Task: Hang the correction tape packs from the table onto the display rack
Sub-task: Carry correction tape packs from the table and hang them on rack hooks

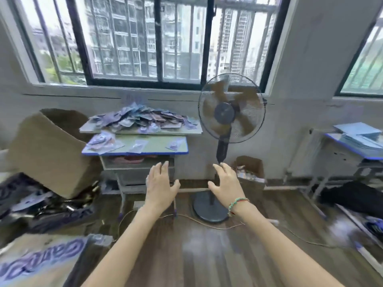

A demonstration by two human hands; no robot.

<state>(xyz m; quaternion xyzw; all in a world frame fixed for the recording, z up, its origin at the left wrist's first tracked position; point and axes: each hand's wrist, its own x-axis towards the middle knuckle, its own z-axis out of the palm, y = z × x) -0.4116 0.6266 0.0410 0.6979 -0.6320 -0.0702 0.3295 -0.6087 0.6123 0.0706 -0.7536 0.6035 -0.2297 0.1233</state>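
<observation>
A heap of correction tape packs (143, 119) lies on a board on the far side of a small blue-edged table (180, 151) under the window. A few more packs (103, 141) lie loose on the table's near surface. My left hand (160, 186) is stretched out in front of me, fingers straight and empty, below the table's front edge. My right hand (227, 183), with a beaded bracelet at the wrist, is also out in the air, fingers relaxed and empty, in front of the fan's pole. No display rack is in view.
A standing fan (231, 108) with a round base (209, 208) stands right of the table, its cable running across the wooden floor. Cardboard boxes (47, 154) crowd the left side. A small box (250, 172) sits behind the fan. Another desk (356, 146) is at right.
</observation>
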